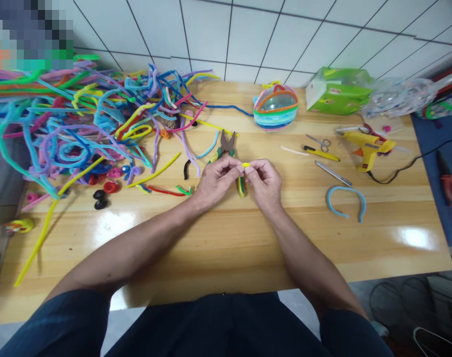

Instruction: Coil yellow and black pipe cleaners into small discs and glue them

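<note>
Between my two hands is a small yellow piece of pipe cleaner [246, 164], pinched at both ends by thumbs and forefingers. My left hand [221, 181] is closed on its left end, and my right hand [263, 181] on its right end. Beneath them lie green-and-yellow-handled pliers [228, 141], jaws spread and pointing away from me, with the handles partly hidden by my hands. Left of my left hand are a red pipe cleaner piece [166, 191], a short black piece [186, 169] and a light blue piece [212, 146].
A large tangle of coloured pipe cleaners [81, 124] covers the left side. At the back stand a striped rounded craft piece [276, 111] and a green packet [333, 91]. Rightward lie a yellow glue gun [370, 146], scissors [324, 144], a cutter knife [322, 153] and a blue headband [347, 190].
</note>
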Demonstrator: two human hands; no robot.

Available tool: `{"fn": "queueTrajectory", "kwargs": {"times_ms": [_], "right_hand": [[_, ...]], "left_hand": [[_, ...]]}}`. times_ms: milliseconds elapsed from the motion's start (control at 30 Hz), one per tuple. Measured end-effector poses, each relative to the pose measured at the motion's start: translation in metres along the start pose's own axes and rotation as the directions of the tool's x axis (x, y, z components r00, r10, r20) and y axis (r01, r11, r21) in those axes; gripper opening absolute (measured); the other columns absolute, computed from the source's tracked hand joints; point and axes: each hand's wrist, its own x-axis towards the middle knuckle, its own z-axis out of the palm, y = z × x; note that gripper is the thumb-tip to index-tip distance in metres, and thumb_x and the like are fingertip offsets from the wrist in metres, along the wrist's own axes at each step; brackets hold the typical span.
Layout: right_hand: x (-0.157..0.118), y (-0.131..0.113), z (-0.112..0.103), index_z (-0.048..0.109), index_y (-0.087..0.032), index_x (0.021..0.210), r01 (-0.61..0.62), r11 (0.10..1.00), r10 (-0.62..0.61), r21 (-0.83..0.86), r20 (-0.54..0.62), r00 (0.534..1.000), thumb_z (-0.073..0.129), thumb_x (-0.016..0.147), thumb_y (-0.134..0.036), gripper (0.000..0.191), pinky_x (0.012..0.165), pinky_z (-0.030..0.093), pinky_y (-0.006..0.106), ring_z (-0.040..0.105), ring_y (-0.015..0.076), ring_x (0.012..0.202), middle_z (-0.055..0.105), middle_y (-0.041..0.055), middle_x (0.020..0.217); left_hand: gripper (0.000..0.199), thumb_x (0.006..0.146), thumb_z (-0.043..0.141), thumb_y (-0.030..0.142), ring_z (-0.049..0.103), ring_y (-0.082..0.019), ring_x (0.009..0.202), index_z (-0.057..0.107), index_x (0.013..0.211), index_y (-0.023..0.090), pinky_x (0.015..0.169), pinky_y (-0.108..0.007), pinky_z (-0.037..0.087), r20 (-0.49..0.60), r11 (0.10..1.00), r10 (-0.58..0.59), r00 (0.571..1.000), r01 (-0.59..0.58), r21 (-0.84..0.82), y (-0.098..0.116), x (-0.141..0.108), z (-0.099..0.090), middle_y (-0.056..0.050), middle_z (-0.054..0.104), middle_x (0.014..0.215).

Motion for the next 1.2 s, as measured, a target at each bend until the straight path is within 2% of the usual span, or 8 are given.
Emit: {"fn": "queueTrajectory", "kwargs": {"times_ms": [300,433,500,667,767,900,1033,1200], "right_hand": [[-0.003,-0.007,0.002,0.066,-0.024,0.088,-0.055,0.998,0.054,-0.01,-0.033,0.998,0.079,0.092,-0.045,0.025,0.06,0.051,0.026,0.059,0.0121,0.062,0.067,-0.0043,0.072],[0.002,-0.006,-0.008,0.065,-0.025,0.091,-0.027,0.999,0.016,-0.047,-0.209,0.978,0.066,0.099,-0.039,0.016,0.059,0.049,0.028,0.056,0.013,0.06,0.066,-0.0035,0.075],[0.009,-0.004,-0.018,0.067,-0.026,0.095,0.015,0.981,-0.068,-0.195,-0.269,0.961,0.062,0.099,-0.035,0.012,0.066,0.052,0.03,0.059,0.0152,0.068,0.069,-0.0016,0.082],[0.026,0.008,-0.036,0.078,-0.027,0.122,0.169,0.681,-0.223,-0.713,0.018,0.975,0.061,0.097,-0.024,0.03,0.096,0.055,0.046,0.065,0.0255,0.1,0.071,0.0072,0.106],[0.028,0.014,-0.038,0.08,-0.025,0.126,0.2,0.519,-0.19,-0.831,0.116,0.975,0.059,0.098,-0.02,0.035,0.1,0.053,0.051,0.063,0.0297,0.107,0.07,0.0116,0.11],[0.025,0.016,-0.033,0.083,-0.025,0.124,0.22,0.417,-0.194,-0.882,0.15,0.969,0.056,0.098,-0.016,0.039,0.094,0.052,0.05,0.06,0.0303,0.103,0.07,0.0142,0.111],[0.024,0.015,-0.029,0.085,-0.028,0.115,0.216,0.423,-0.24,-0.88,0.121,0.963,0.061,0.096,-0.018,0.032,0.089,0.053,0.046,0.06,0.0281,0.098,0.071,0.0109,0.106],[0.03,0.017,-0.03,0.084,-0.027,0.11,0.15,0.546,-0.226,-0.824,0.028,0.974,0.063,0.098,-0.024,0.024,0.092,0.055,0.045,0.064,0.0278,0.099,0.072,0.0093,0.102]], "left_hand": [[0.027,0.096,0.077,0.044,0.063,-0.013,0.071,0.075,0.088,0.019,0.07,-0.026,0.052,0.026,0.999,0.006,1.0,-0.007,0.037,0.006,-0.003,0.001,-0.001,0.073,0.079],[0.026,0.096,0.076,0.043,0.056,-0.012,0.066,0.074,0.086,0.019,0.064,-0.025,0.045,-0.024,0.998,-0.028,0.999,0.029,0.056,0.009,-0.003,0.003,0.0,0.07,0.076],[0.027,0.096,0.077,0.043,0.053,-0.011,0.064,0.072,0.084,0.019,0.062,-0.025,0.042,-0.055,0.998,-0.044,0.998,0.046,0.048,0.008,-0.003,0.004,0.0,0.068,0.075],[0.026,0.096,0.077,0.043,0.053,-0.011,0.064,0.071,0.085,0.02,0.062,-0.026,0.042,-0.051,0.999,-0.046,0.998,0.047,0.021,0.002,-0.003,0.005,0.001,0.065,0.072],[0.025,0.096,0.077,0.043,0.052,-0.011,0.063,0.071,0.087,0.02,0.062,-0.025,0.044,-0.045,0.999,-0.039,0.998,0.04,0.016,0.003,-0.003,0.006,0.002,0.064,0.072],[0.024,0.095,0.077,0.041,0.053,-0.011,0.063,0.071,0.087,0.02,0.062,-0.025,0.045,-0.038,1.0,-0.024,0.999,0.025,0.018,0.006,-0.002,0.006,0.002,0.064,0.072],[0.024,0.095,0.076,0.041,0.053,-0.011,0.064,0.071,0.087,0.02,0.062,-0.025,0.045,-0.034,0.999,-0.023,0.999,0.024,0.024,0.007,-0.002,0.007,0.002,0.064,0.072],[0.025,0.096,0.076,0.042,0.052,-0.011,0.063,0.071,0.086,0.02,0.062,-0.025,0.044,-0.037,1.0,-0.017,0.999,0.018,0.021,0.005,-0.003,0.006,0.002,0.063,0.071]]}}
